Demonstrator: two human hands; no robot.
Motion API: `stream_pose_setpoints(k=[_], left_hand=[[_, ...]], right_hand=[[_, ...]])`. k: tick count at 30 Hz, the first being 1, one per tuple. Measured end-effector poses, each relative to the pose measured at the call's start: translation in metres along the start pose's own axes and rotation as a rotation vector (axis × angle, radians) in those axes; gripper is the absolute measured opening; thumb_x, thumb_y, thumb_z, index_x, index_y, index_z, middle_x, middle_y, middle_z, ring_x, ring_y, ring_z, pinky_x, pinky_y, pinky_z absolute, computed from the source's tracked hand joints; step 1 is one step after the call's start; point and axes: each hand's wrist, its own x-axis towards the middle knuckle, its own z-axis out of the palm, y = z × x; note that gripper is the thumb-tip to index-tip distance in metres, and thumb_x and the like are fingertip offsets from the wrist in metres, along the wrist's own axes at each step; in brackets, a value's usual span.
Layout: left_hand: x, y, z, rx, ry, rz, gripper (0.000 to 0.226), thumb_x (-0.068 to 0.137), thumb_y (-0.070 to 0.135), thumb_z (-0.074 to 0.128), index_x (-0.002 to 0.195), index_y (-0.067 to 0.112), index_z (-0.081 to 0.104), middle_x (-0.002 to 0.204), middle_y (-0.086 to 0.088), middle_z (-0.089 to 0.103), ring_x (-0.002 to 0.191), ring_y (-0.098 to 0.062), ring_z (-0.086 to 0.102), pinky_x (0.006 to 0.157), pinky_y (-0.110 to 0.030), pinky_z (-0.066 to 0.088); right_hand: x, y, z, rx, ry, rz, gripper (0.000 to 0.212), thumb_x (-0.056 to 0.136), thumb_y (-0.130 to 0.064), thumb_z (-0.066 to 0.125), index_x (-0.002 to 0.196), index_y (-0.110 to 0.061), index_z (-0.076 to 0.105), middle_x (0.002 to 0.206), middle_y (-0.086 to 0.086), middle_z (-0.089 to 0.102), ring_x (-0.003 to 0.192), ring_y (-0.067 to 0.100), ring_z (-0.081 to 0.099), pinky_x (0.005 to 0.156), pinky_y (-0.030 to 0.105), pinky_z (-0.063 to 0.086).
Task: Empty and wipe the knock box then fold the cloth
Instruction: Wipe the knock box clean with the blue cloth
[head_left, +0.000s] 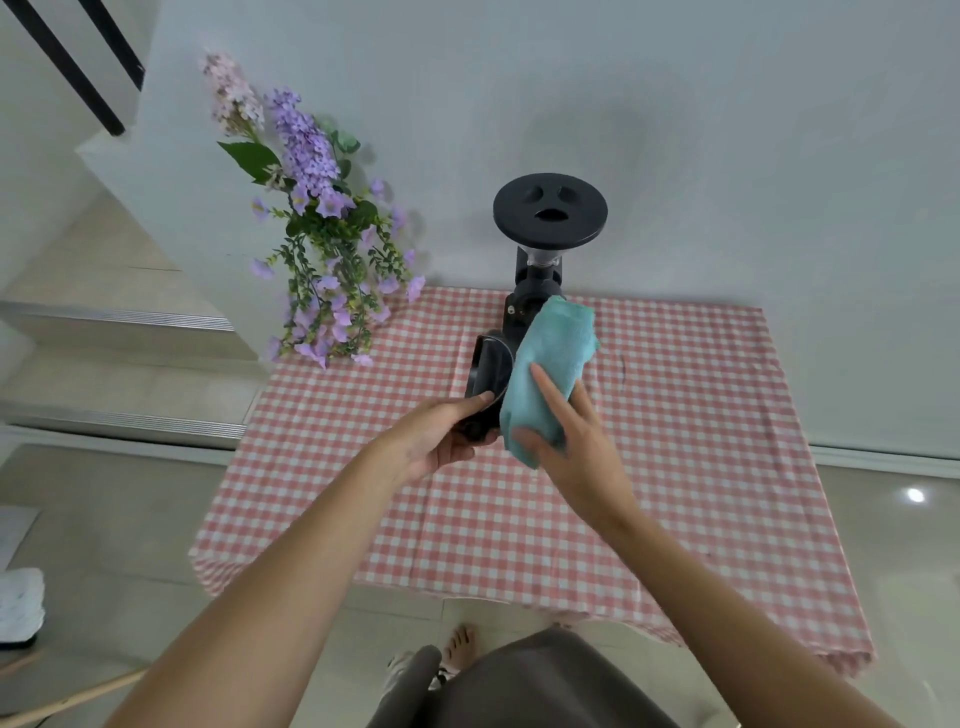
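Observation:
My left hand (441, 439) grips the black knock box (487, 374) and holds it tilted on its side above the checked table, its mouth turned toward the right. My right hand (569, 441) holds a teal cloth (550, 364), bunched into a long wad, pressed against the box's open side. The cloth covers the box's mouth, so its inside is hidden.
A black coffee grinder (548, 218) with a round lid stands at the table's back edge, right behind the box. Purple artificial flowers (322, 249) stand at the back left corner. The pink checked tablecloth (675, 441) covers the table. Stairs rise at left.

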Motion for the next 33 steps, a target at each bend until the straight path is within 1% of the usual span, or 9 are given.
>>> stream_pose_setpoints(k=[2,5,9,13,16,19,23,26,33], left_hand=[[-0.002,0.002,-0.005,0.115,-0.036,0.017,0.027,0.104,0.029,0.066,0.113,0.006,0.077,0.094,-0.006,0.08,0.073,-0.01,0.072,0.053,-0.018,0.051],[-0.007,0.005,-0.01,0.232,-0.141,0.035,0.022,0.104,0.024,0.066,0.111,0.006,0.077,0.09,-0.004,0.077,0.072,-0.008,0.07,0.054,-0.017,0.05],[-0.012,0.009,-0.011,0.221,-0.248,0.097,0.028,0.096,0.025,0.07,0.117,0.009,0.078,0.097,-0.006,0.076,0.078,-0.01,0.068,0.063,-0.018,0.053],[-0.01,0.013,-0.005,0.135,-0.192,0.14,0.031,0.096,0.026,0.07,0.125,0.016,0.074,0.106,-0.007,0.073,0.083,-0.013,0.069,0.07,-0.022,0.06],[-0.011,0.012,0.01,0.011,-0.095,0.18,0.027,0.108,0.038,0.055,0.13,0.028,0.068,0.128,-0.009,0.069,0.108,-0.022,0.073,0.094,-0.038,0.063],[-0.011,0.008,0.027,-0.052,-0.1,0.231,0.071,0.087,0.061,0.073,0.146,0.027,0.056,0.141,-0.005,0.067,0.128,-0.026,0.066,0.102,-0.043,0.06],[-0.011,0.006,0.031,-0.003,-0.053,0.323,0.082,0.08,0.053,0.08,0.15,0.018,0.055,0.135,-0.013,0.074,0.121,-0.033,0.073,0.076,-0.039,0.065],[-0.015,0.006,0.023,0.031,-0.068,0.318,0.077,0.081,0.054,0.079,0.146,0.017,0.059,0.133,-0.013,0.075,0.123,-0.033,0.072,0.092,-0.048,0.063],[-0.021,0.004,0.02,0.156,-0.135,0.277,0.073,0.071,0.057,0.086,0.133,0.027,0.066,0.131,-0.005,0.077,0.124,-0.025,0.072,0.105,-0.045,0.059]], right_hand=[[0.014,-0.005,-0.021,0.19,-0.037,0.168,0.061,0.088,-0.058,0.06,0.145,-0.051,0.04,0.152,-0.002,0.044,0.127,0.021,0.056,0.1,0.045,0.055],[0.036,-0.009,-0.055,0.502,-0.219,0.444,0.058,0.086,-0.065,0.06,0.129,-0.026,0.066,0.127,0.014,0.069,0.115,0.031,0.067,0.104,0.055,0.05],[0.038,-0.01,-0.076,0.741,-0.445,0.659,0.073,0.092,-0.062,0.056,0.135,-0.003,0.059,0.137,0.023,0.061,0.121,0.034,0.062,0.113,0.051,0.042],[0.033,-0.01,-0.067,0.837,-0.356,0.652,0.071,0.093,-0.059,0.055,0.136,-0.003,0.058,0.129,0.021,0.067,0.117,0.031,0.065,0.11,0.052,0.045],[0.03,-0.016,-0.051,0.827,-0.172,0.561,0.058,0.091,-0.058,0.057,0.13,-0.016,0.064,0.126,0.014,0.071,0.117,0.031,0.068,0.102,0.051,0.052],[0.027,-0.026,-0.034,0.658,-0.024,0.39,0.038,0.097,-0.051,0.056,0.131,-0.036,0.062,0.126,0.007,0.071,0.111,0.025,0.071,0.095,0.048,0.058],[0.017,-0.037,-0.023,0.412,-0.111,0.136,0.041,0.101,-0.042,0.051,0.141,-0.047,0.05,0.137,-0.009,0.055,0.122,0.008,0.059,0.098,0.029,0.055],[0.02,-0.04,-0.03,0.323,-0.196,0.058,0.041,0.103,-0.038,0.048,0.142,-0.05,0.045,0.145,-0.013,0.048,0.13,-0.002,0.051,0.104,0.019,0.044],[0.031,-0.047,-0.04,0.359,-0.208,0.2,0.042,0.102,-0.052,0.042,0.143,-0.045,0.049,0.139,-0.009,0.06,0.125,0.009,0.059,0.112,0.04,0.045]])
